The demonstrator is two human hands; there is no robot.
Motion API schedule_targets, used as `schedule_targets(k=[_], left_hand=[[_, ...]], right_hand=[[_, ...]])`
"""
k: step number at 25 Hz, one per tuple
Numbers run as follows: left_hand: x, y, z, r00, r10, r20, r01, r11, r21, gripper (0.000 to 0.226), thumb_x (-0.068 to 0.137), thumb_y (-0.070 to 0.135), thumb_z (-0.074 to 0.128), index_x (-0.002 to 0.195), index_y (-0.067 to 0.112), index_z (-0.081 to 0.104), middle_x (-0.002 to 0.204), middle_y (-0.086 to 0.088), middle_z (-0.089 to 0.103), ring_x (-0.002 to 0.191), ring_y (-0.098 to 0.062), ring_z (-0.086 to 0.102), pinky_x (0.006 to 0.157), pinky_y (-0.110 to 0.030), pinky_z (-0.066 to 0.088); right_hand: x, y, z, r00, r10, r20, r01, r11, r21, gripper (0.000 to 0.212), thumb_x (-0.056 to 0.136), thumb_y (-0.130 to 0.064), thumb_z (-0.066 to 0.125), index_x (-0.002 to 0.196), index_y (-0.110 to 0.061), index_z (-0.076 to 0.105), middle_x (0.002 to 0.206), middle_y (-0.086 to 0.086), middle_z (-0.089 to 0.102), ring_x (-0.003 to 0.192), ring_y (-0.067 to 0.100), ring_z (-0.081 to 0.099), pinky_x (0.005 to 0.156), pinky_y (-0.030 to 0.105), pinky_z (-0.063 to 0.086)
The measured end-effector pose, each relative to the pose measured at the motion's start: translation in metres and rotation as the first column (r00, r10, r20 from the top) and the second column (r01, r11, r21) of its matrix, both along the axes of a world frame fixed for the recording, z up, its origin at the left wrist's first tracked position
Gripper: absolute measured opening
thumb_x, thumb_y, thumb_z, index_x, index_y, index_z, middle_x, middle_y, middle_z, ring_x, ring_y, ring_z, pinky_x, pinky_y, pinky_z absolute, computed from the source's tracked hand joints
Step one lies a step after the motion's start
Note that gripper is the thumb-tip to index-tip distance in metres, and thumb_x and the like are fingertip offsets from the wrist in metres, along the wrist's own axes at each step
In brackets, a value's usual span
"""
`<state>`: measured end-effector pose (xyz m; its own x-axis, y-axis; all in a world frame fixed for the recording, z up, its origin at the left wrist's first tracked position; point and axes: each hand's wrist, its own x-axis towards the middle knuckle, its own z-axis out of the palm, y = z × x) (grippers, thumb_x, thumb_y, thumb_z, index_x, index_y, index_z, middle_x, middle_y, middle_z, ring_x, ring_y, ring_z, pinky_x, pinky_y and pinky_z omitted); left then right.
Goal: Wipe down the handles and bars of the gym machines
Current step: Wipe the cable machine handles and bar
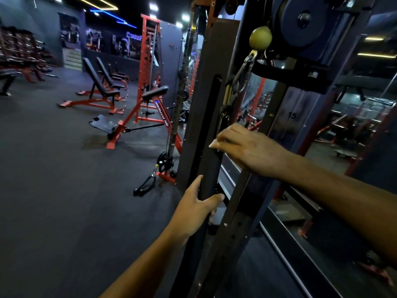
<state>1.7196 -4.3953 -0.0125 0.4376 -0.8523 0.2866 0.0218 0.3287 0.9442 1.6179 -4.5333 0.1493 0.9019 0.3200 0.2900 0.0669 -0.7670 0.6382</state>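
Black padded handle bar (207, 160) runs nearly upright through the lower centre of the frame, hanging in front of the cable machine's perforated post (234, 214). Left hand (194, 208) grips it low down: the thumb lies across the front of the bar pointing right, while the fingers curl round its left edge and out of sight behind it. Right hand (247, 150) reaches in from the right at mid-frame and sits higher on the same bar; its fingers (219, 143) are bent and held close together, tips touching the bar's front face at its right edge. Whether anything is pinched under those fingertips cannot be told, as the hand is motion-blurred.

Above the hands, a metal carabiner clip (242, 74) and a yellowish stopper ball (260, 37) hang below a dark blue pulley wheel (305, 20) at the top centre-right. To the right of the post, a mirror panel (343, 130) reflects red frames, with the number 15 on it.

Towards the left of the frame, dark rubber flooring (53, 179) spreads out. Standing on it are two red-framed incline benches (98, 89), a red preacher-curl bench (148, 110) with a black pad, and a tall red rack (150, 61). A black loop handle (145, 186) lies on the floor by a low pulley at the centre.
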Motion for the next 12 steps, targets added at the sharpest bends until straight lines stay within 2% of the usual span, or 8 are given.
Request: schedule_targets(k=[2, 5, 7, 9, 12], left_hand=[[0.001, 0.0, 0.0, 1.0, -0.001, -0.005, 0.001, 1.0, -0.004, 0.025, 0.096, 0.017, 0.071, 0.116, 0.012, 0.057, 0.067, -0.009, 0.056, 0.06, -0.024, 0.053, 0.057, -0.032, 0.049], [-0.001, 0.002, -0.001, 1.0, 0.008, -0.005, -0.008, 1.0, -0.01, 0.021, 0.097, 0.015, 0.07, 0.114, 0.015, 0.058, 0.066, -0.008, 0.057, 0.058, -0.022, 0.055, 0.056, -0.029, 0.05], [-0.001, 0.002, 0.0, 1.0, 0.009, 0.012, -0.009, 1.0, -0.01, 0.02, 0.097, 0.014, 0.07, 0.114, 0.015, 0.059, 0.065, -0.007, 0.057, 0.058, -0.02, 0.056, 0.057, -0.03, 0.05], [0.002, 0.001, -0.001, 1.0, 0.025, 0.019, -0.025, 1.0, -0.009, 0.022, 0.096, 0.013, 0.07, 0.115, 0.015, 0.059, 0.065, -0.007, 0.058, 0.057, -0.02, 0.056, 0.057, -0.032, 0.05], [0.003, 0.003, -0.003, 0.999, 0.03, 0.015, -0.03, 1.0, 0.004, 0.022, 0.096, 0.01, 0.07, 0.115, 0.014, 0.06, 0.065, -0.005, 0.058, 0.058, -0.021, 0.055, 0.056, -0.031, 0.049]], right_hand=[[0.013, -0.013, 0.017, 0.99, -0.064, 0.125, 0.061, 0.998, 0.033, 0.033, 0.098, -0.013, 0.051, 0.127, -0.002, 0.063, 0.118, 0.017, 0.057, 0.104, 0.03, 0.054, 0.074, 0.041, 0.056], [0.025, -0.014, 0.007, 0.957, -0.128, 0.262, 0.068, 0.972, 0.226, 0.026, 0.1, -0.01, 0.054, 0.122, -0.002, 0.067, 0.113, 0.013, 0.056, 0.098, 0.026, 0.053, 0.082, 0.038, 0.053], [0.017, 0.001, -0.022, 0.967, -0.098, 0.236, 0.034, 0.964, 0.262, 0.03, 0.098, -0.009, 0.051, 0.122, -0.003, 0.066, 0.115, 0.012, 0.057, 0.1, 0.025, 0.053, 0.084, 0.031, 0.052], [0.002, 0.018, -0.044, 0.991, -0.014, 0.136, -0.021, 0.968, 0.25, 0.034, 0.098, -0.014, 0.046, 0.124, -0.003, 0.066, 0.117, 0.011, 0.058, 0.103, 0.025, 0.055, 0.083, 0.03, 0.053], [-0.003, 0.017, -0.044, 0.996, 0.043, 0.077, -0.053, 0.99, 0.133, 0.035, 0.096, -0.013, 0.053, 0.127, -0.002, 0.064, 0.119, 0.012, 0.06, 0.104, 0.027, 0.057, 0.079, 0.031, 0.056]])
